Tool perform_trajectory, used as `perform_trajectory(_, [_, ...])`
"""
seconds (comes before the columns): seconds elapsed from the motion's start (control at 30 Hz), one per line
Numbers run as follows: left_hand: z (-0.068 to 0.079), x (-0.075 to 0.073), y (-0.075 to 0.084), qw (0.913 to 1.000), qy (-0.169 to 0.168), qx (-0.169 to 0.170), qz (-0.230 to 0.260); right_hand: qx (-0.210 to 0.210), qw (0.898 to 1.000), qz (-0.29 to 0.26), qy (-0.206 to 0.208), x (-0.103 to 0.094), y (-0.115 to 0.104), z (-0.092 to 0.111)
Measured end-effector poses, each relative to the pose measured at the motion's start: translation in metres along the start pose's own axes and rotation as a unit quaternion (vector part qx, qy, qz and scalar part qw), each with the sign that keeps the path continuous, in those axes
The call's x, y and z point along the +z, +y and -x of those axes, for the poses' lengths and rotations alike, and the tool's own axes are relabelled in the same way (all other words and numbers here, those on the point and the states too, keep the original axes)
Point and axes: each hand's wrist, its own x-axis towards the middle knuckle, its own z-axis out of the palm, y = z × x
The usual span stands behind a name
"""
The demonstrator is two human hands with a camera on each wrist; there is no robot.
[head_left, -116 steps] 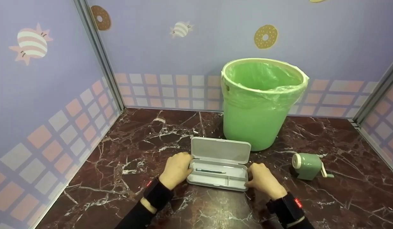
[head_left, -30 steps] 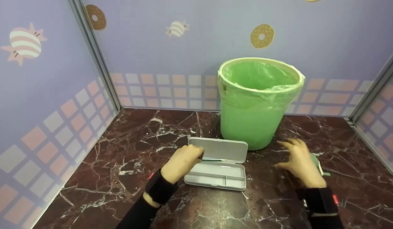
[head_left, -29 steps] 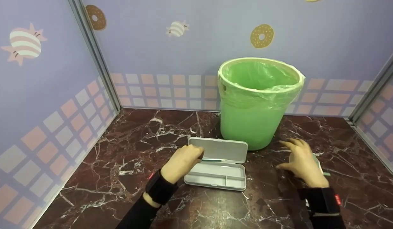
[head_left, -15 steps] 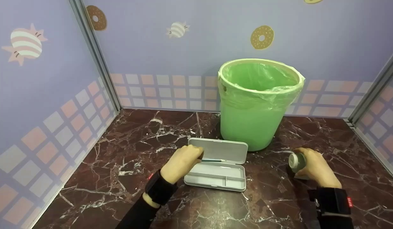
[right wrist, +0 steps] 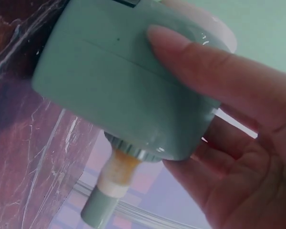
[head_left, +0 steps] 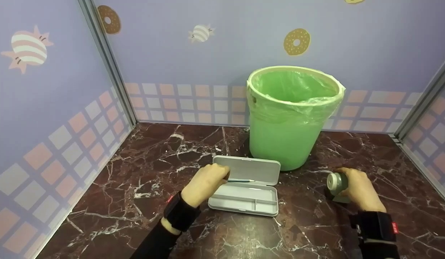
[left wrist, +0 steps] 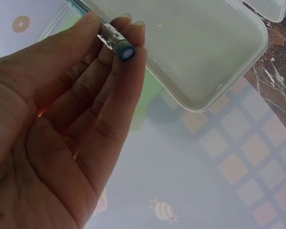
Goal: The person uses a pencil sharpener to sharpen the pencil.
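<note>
My left hand (head_left: 207, 183) pinches a pencil (head_left: 241, 180) by its eraser end, above the open pencil case (head_left: 240, 209). In the left wrist view the pencil's metal band and blue eraser (left wrist: 124, 50) stick out between thumb and fingers. The pencil's sharpened tip points right, in front of the case's raised lid (head_left: 254, 171). On the right, my right hand (head_left: 361, 189) grips a green crank pencil sharpener (head_left: 337, 182), its pale round front facing left. The right wrist view shows the thumb on the sharpener's body (right wrist: 105, 90) and the crank handle (right wrist: 100, 207) beyond.
A green bin (head_left: 285, 140) with a clear plastic liner stands behind the pencil case, near the back wall. Dark marbled tabletop (head_left: 164, 151) spreads around the things. Patterned panels (head_left: 71, 90) enclose the left, back and right sides.
The left hand has lifted the pencil out of the case's tray. My right hand has left the case's right end, moved right and taken hold of the sharpener.
</note>
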Motion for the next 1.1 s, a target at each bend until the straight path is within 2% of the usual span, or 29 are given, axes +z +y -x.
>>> perform_trajectory(0.3, [0.000, 0.002, 0.000, 1.0000, -0.002, -0.001, -0.003, -0.010, 1.000, 0.007, -0.010, -0.002, -0.001, 0.003])
perform_trajectory(0.53, [0.000, 0.003, -0.002, 1.0000, 0.005, 0.006, 0.003, -0.012, 1.000, 0.012, -0.025, -0.003, -0.010, 0.003])
perform_trajectory(0.8, [-0.003, 0.005, 0.000, 0.9997, 0.001, 0.009, -0.021, -0.044, 0.997, 0.041, -0.050, -0.003, -0.032, 0.001])
perform_trajectory(1.1, [-0.004, 0.010, 0.003, 0.9992, -0.004, 0.011, -0.037, -0.055, 0.995, 0.047, -0.064, 0.005, -0.063, 0.003])
